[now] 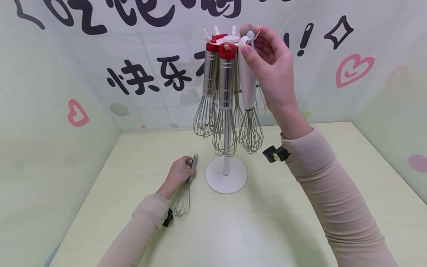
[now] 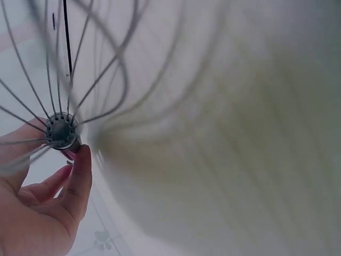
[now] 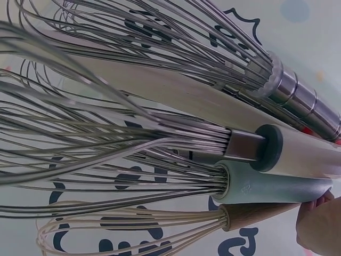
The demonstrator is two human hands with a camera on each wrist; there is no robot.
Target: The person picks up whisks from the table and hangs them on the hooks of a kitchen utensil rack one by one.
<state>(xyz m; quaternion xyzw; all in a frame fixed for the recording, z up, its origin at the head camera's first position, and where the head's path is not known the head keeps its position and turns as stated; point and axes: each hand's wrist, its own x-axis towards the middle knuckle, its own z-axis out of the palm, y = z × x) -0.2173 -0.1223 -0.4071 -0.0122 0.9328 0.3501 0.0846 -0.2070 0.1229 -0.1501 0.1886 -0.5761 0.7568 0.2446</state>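
Observation:
My left hand (image 1: 181, 171) grips the grey metal handle of a balloon whisk (image 1: 182, 200), low over the table left of the stand. Its wires point toward me. In the left wrist view, thumb and fingers close round that handle below the wires. My right hand (image 1: 275, 63) is raised at the top of a white whisk stand (image 1: 226, 185), fingers curled at the handle ends. Its thumb lies by a white-handled whisk (image 1: 247, 81). Close by hang a light-blue-handled whisk (image 3: 272, 183) and a wooden-handled whisk (image 3: 256, 214). Which handle the fingertips pinch is partly hidden.
Steel-handled whisks with red ends (image 1: 226, 70) hang on the stand's near and left sides. White hooks (image 1: 234, 29) stick up round its top. The pale table (image 1: 267, 230) is bounded by printed curtains (image 1: 160, 107) behind and at both sides.

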